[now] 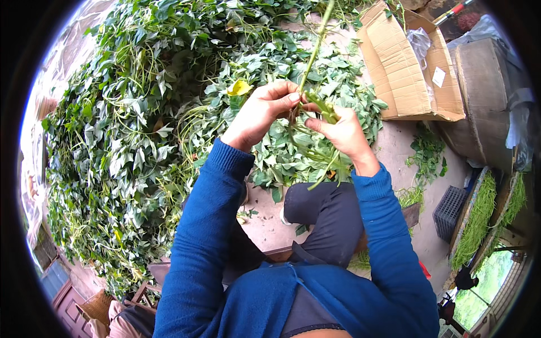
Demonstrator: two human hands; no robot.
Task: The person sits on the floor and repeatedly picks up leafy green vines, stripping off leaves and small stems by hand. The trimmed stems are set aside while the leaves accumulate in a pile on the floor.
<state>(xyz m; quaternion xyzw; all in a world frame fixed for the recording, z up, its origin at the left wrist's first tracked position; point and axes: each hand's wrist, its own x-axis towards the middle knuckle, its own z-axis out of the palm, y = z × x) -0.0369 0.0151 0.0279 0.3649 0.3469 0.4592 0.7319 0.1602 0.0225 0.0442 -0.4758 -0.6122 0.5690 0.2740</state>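
My left hand [270, 107] pinches a long green vine stem [315, 55] between thumb and finger at the upper middle. The stem runs up out of view, with thin brownish strands under the fingertips. Close on its right, my right hand [340, 129] holds a small bunch of green stems [323, 107], whose lower ends hang down over my knee. Below both hands lies a heap of cut leafy vines [279, 156] on the floor. A yellow leaf [239, 88] lies on the leaves just left of my left hand.
A large pile of leafy vines [127, 139] fills the left. An open cardboard box [395, 63] with plastic bags stands at upper right. Right of me are a dark plastic crate [450, 213] and round trays holding green stems [475, 219]. A woven basket [96, 308] is at lower left.
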